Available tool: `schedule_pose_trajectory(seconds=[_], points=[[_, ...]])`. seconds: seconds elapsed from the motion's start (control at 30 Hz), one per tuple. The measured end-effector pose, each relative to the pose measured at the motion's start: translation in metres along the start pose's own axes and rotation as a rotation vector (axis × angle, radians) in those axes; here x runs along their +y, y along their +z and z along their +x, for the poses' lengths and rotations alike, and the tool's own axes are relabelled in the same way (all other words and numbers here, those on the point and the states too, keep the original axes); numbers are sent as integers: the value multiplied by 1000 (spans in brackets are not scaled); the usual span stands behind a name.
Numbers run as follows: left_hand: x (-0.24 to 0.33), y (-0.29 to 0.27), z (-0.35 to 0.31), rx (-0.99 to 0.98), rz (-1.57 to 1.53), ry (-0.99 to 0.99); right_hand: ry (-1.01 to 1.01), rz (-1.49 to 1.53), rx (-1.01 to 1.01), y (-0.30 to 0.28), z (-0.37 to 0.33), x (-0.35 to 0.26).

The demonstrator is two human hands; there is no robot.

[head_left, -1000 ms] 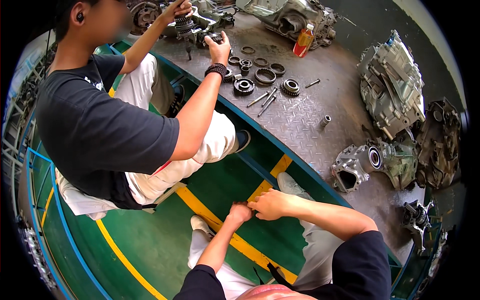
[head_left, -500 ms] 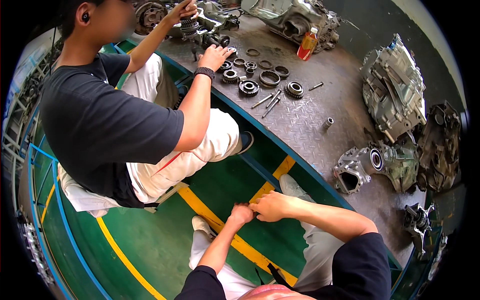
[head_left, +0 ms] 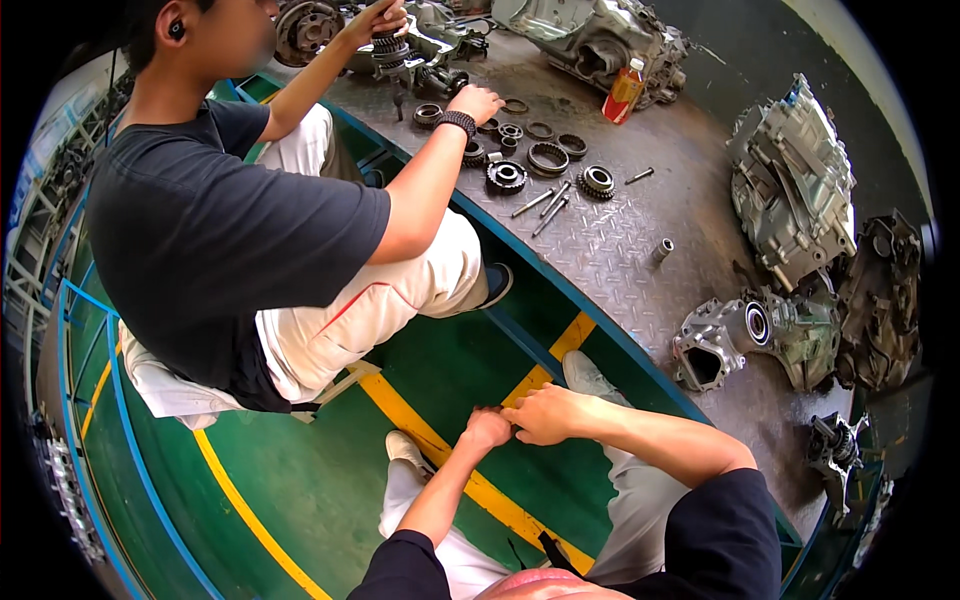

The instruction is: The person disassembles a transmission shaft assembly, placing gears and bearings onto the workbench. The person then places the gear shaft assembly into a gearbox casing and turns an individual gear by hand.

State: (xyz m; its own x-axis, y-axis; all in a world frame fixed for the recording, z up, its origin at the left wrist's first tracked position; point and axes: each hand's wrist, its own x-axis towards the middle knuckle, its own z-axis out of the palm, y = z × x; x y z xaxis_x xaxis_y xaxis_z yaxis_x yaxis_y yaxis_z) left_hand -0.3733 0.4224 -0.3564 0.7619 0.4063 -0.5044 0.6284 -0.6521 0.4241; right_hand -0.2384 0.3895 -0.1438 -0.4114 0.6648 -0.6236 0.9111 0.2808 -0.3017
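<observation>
In front of my lap, off the edge of the workbench, my left hand (head_left: pixel 488 428) and my right hand (head_left: pixel 543 413) meet, their fingers closed. If anything lies between them, it is too small or hidden to make out. A co-worker sits to my left. One of that person's hands (head_left: pixel 476 102) reaches over metal rings and gears, while the other hand (head_left: pixel 380 22) is at the top of an upright gear shaft (head_left: pixel 388 52). Nearer on the bench are a dark toothed hub (head_left: pixel 506 177), a ring gear (head_left: pixel 597 182) and several bolts (head_left: pixel 552 207).
A steel-topped workbench (head_left: pixel 610 260) with a blue edge runs diagonally past me. On it stand a drink bottle (head_left: pixel 622 92), a small metal socket (head_left: pixel 662 248), a large gearbox casing (head_left: pixel 795 185) and a smaller housing (head_left: pixel 708 345). Yellow lines (head_left: pixel 500 505) cross the green floor.
The co-worker's near hand has moved right and away across the rings, uncovering a bearing ring by the shaft. My own hands stay together in nearly the same place.
</observation>
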Motion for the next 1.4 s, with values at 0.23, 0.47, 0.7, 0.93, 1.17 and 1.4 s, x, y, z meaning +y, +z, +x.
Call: schedule_pose_trajectory(seconds=[0.23, 0.47, 0.7, 0.93, 1.17, 1.4], points=[[9, -5, 4, -21, -23, 10, 18, 20, -13, 4, -4, 7], [-22, 26, 13, 229, -95, 105, -422, 430, 850, -100, -37, -19], [14, -39, 5, -73, 104, 12, -300, 531, 1239, -341, -53, 4], [22, -45, -1, -95, 37, 29, -79, 804, 1012, -399, 48, 76], [-2, -34, -5, -41, 57, 2, -111, 653, 1041, -350, -30, 22], [1, -28, -6, -61, 63, 24, -274, 228, 712, -148, -144, -55]])
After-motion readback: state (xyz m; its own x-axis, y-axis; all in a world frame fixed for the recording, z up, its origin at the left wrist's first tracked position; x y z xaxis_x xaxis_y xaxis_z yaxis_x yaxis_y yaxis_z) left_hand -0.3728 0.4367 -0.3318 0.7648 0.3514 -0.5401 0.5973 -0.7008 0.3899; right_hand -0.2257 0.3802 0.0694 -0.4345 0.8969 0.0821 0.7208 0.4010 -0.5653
